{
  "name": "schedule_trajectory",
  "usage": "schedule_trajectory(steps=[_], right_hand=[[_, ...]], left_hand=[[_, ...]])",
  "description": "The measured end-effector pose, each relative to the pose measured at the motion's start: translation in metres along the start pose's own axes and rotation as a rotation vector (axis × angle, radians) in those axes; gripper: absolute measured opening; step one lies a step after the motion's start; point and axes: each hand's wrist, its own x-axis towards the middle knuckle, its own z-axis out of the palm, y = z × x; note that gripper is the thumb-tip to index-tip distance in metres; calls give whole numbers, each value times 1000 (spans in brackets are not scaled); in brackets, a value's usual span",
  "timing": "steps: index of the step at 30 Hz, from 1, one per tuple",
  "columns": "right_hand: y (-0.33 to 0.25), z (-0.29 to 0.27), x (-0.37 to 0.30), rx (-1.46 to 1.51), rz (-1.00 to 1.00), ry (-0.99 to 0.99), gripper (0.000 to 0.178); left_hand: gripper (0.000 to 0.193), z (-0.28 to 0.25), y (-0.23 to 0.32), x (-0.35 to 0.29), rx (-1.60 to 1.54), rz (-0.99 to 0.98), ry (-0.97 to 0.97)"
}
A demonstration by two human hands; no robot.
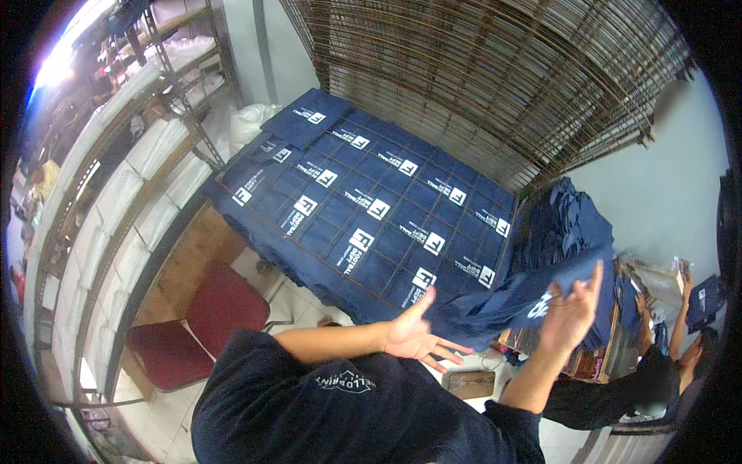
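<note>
A navy cloth piece with a white print (535, 309) stretches, partly blurred, across the near right corner of the table. My left hand (413, 336) is beside its near end, thumb raised and fingers spread, with nothing in it. In front of the cloth's right part is my right hand (570, 313), fingers stretched up and apart; I see no firm hold on the cloth, though the overlap hides part of it. Rows of navy printed cloth panels (371, 205) cover the table under a thin grid. A heap of navy cloth (568, 220) rises at the table's right end.
Two dark red chairs (228, 301) stand left of the table. Metal shelving with white stacks (147, 147) lines the left side. A bamboo-like slatted rack (495, 69) leans behind the table. At right, another person in black (618, 390) reaches toward a hanging navy piece (702, 300).
</note>
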Motion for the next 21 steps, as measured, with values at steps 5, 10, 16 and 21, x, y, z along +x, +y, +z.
schedule_trajectory(steps=[5,10,16,21], right_hand=[[57,73,-17,10,379,-124,71],[89,160,-17,-41,516,-423,70],[104,233,-13,-43,505,-560,73],[110,226,2,-425,370,-540,68]], left_hand=[[110,-13,36,-80,-139,289,104],[102,10,50,-145,125,338,691],[61,-28,74,-164,-218,338,107],[58,-5,129,-202,258,638,631]])
